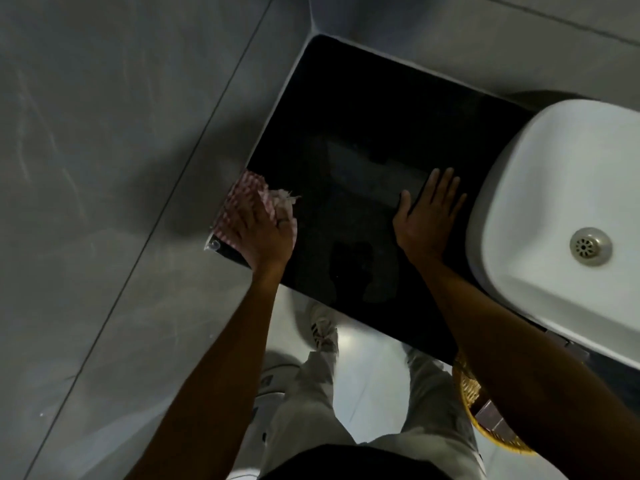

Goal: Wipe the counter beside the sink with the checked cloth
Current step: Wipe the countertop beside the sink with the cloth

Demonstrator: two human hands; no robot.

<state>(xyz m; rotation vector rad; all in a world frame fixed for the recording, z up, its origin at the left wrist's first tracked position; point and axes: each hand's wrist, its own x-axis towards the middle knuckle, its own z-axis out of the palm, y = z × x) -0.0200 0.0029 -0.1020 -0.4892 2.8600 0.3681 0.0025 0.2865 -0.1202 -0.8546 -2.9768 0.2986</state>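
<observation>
one bunched pink-checked cloth (242,197), frayed edge

No readable text, label, brand or number anywhere.

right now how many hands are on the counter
2. The left hand presses on the checked cloth at the left edge of the counter, near its front corner. The right hand lies flat on the bare counter beside the sink.
</observation>
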